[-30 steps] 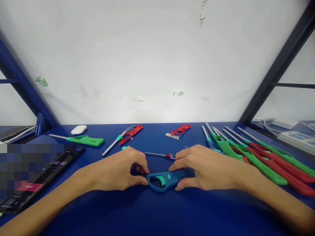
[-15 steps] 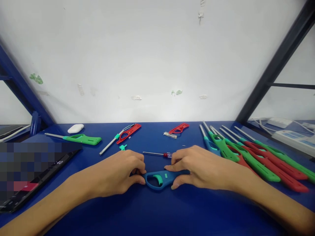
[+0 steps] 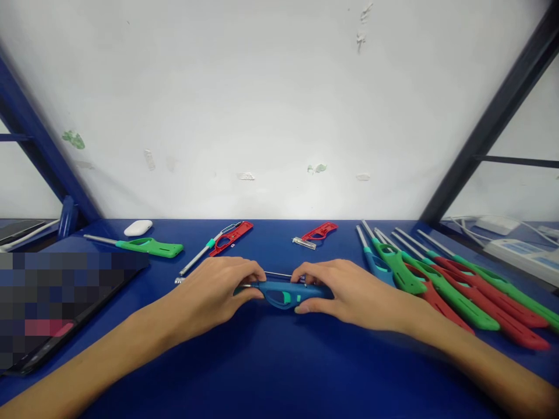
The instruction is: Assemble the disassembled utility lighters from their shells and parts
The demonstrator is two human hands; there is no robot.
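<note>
My left hand (image 3: 218,291) pinches the front end of a blue long-necked lighter (image 3: 308,294) between thumb and fingers. My right hand (image 3: 349,291) is closed around the handle end. The lighter lies crosswise between the hands, tilted so its upper edge shows, with a teal trigger inside its finger loop. Behind it, a screwdriver (image 3: 278,274) shows mostly as a thin shaft, its handle largely hidden by my right fingers. Beyond my left hand lies an opened red lighter half (image 3: 238,234) with a metal tube (image 3: 196,258).
Another red shell piece (image 3: 323,230) and a clear tank (image 3: 304,243) lie at the back. Several coloured lighters (image 3: 476,308) lie at right, near a white power strip (image 3: 519,253). At left are a green lighter (image 3: 159,248), a white case (image 3: 138,227) and a dark-edged screen (image 3: 87,326).
Both hands have shifted the blue lighter slightly away from me and tilted it up from its flat side. The small teal piece is now hidden behind my left hand.
</note>
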